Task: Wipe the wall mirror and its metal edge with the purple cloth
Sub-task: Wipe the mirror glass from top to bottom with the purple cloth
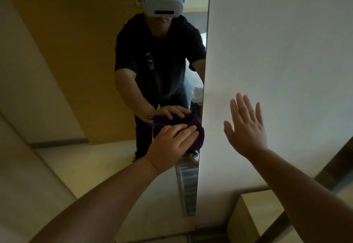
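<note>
A tall wall mirror (80, 55) fills the left of the head view, and its thin metal edge (207, 38) runs down its right side. My left hand (172, 147) presses the purple cloth (198, 134) flat against the glass, low down and right beside that edge, with the fingers fairly straight on top of the cloth. The cloth's reflection meets it just above. My right hand (246, 128) is spread flat on the white wall, to the right of the mirror, fingers apart and holding nothing.
The white wall (277, 42) spreads right of the mirror. A light wooden cabinet (254, 216) stands at the lower right near the mirror's bottom corner. The mirror reflects a person in dark clothes, a yellow-brown panel and pale floor.
</note>
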A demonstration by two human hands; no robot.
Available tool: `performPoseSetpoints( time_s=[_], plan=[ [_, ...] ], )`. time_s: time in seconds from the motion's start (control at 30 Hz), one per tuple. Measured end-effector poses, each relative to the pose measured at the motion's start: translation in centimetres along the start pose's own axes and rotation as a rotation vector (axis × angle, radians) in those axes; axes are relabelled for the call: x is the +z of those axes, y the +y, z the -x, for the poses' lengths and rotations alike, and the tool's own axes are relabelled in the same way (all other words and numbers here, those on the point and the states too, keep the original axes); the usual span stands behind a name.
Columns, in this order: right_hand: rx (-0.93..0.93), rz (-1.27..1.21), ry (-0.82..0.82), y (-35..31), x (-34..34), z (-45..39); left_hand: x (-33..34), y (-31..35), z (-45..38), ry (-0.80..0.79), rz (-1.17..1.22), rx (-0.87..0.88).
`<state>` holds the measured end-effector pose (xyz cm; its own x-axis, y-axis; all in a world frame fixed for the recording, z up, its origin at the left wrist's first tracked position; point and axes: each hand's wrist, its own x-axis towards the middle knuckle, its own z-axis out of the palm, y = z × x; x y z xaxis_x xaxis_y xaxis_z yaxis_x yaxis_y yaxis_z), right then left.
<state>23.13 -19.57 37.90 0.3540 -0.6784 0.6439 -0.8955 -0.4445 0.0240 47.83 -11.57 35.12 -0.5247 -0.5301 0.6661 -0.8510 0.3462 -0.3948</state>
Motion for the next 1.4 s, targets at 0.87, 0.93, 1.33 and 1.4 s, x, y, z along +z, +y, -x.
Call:
performPoseSetpoints(
  time_s=[0.87, 0.93, 1.33, 1.4],
  plan=[
    [-0.233, -0.157, 0.056, -27.5, -2.0, -2.6, -14.9, -17.5, 16.4, 0.111, -0.043, -0.236],
    [-0.277, -0.184, 0.064, -28.0, -1.1, -2.3, -14.6, -17.8, 17.0, 0.107, -0.069, -0.251],
    [-0.366, -0.235, 0.324, -31.5, 6.7, 2.7, -8.4, -17.2, 24.4, 0.257, -0.222, -0.255],
    [-0.369, -0.212, 0.346, -32.0, 8.8, 4.2, -7.0, -16.6, 26.5, 0.302, -0.249, -0.247]
  ],
)
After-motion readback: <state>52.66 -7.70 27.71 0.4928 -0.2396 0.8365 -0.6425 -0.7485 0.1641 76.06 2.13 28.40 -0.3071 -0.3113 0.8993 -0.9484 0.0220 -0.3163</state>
